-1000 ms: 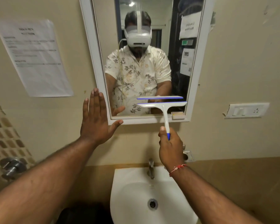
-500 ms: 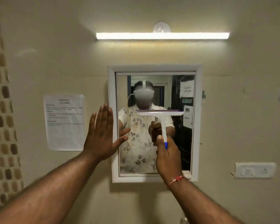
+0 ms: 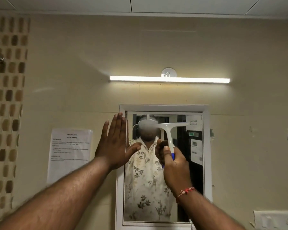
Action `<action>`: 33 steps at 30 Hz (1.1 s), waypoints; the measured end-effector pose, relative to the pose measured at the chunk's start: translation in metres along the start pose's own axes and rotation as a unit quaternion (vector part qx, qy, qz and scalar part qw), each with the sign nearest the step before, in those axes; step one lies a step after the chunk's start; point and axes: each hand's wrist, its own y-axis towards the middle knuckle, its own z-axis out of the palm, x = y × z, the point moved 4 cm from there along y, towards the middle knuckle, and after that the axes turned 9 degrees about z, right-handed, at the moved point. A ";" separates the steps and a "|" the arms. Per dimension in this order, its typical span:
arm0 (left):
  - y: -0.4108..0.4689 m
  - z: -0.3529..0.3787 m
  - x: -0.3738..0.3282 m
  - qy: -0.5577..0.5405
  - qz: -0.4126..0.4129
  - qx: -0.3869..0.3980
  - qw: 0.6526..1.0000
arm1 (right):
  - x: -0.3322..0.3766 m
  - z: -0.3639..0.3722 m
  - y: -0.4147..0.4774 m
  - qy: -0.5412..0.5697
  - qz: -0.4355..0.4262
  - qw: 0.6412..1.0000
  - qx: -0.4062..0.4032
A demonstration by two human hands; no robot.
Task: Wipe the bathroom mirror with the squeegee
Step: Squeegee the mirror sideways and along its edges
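From the head camera, a white-framed mirror (image 3: 145, 188) hangs on a beige wall. Above it are a lit tube light (image 3: 170, 79) and a small round suction hook (image 3: 168, 73). A printed paper notice (image 3: 68, 153) is stuck to the wall left of the mirror, and a strip of brown mosaic tiles (image 3: 5, 113) runs down the far left edge. A white switch plate (image 3: 276, 219) sits low on the right. Both forearms reach up in front of the lower wall and cover part of the mirror's lower frame.

The left hand (image 3: 113, 143) is held flat, palm towards the wall. Its fingers (image 3: 116, 127) are straight and close together over the mirror's left frame, and the thumb is spread out across the glass. It holds nothing.

The right hand (image 3: 175, 165), with a red thread bracelet (image 3: 185, 191) at the wrist, has its fingers curled round the blue end of the squeegee (image 3: 170, 130), with the thumb lying up the white stem. The squeegee stands upright in front of the upper half of the mirror, its blade nearly level just below the top of the glass. Whether the blade touches the glass cannot be told.
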 end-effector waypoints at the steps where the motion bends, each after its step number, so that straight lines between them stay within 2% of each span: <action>1: -0.001 0.001 0.002 -0.004 -0.004 0.008 1.000 | 0.002 0.000 0.003 -0.014 -0.005 1.000 0.008; 5: -0.004 0.002 0.013 -0.006 0.014 0.025 1.000 | 0.013 -0.004 0.018 -0.134 -0.042 0.989 0.045; 10: -0.006 -0.003 0.017 -0.013 0.040 0.039 0.998 | 0.038 0.000 0.032 -0.294 -0.128 0.945 0.067; 15: -0.007 -0.007 0.019 -0.004 0.047 0.038 0.998 | 0.065 0.008 0.039 -0.390 -0.199 0.891 0.119; 19: -0.008 -0.005 0.018 -0.007 0.044 0.022 0.999 | 0.071 0.010 0.052 -0.481 -0.268 0.828 0.106; 25: -0.008 0.001 0.017 -0.009 0.040 -0.005 0.999 | 0.073 0.021 0.064 -0.516 -0.366 0.766 0.115; 29: -0.008 0.005 0.015 -0.003 0.034 -0.008 0.999 | 0.079 0.029 0.068 -0.528 -0.391 0.745 0.117; 33: -0.007 0.005 0.013 -0.002 0.031 -0.008 1.000 | 0.085 0.033 0.073 -0.529 -0.400 0.740 0.113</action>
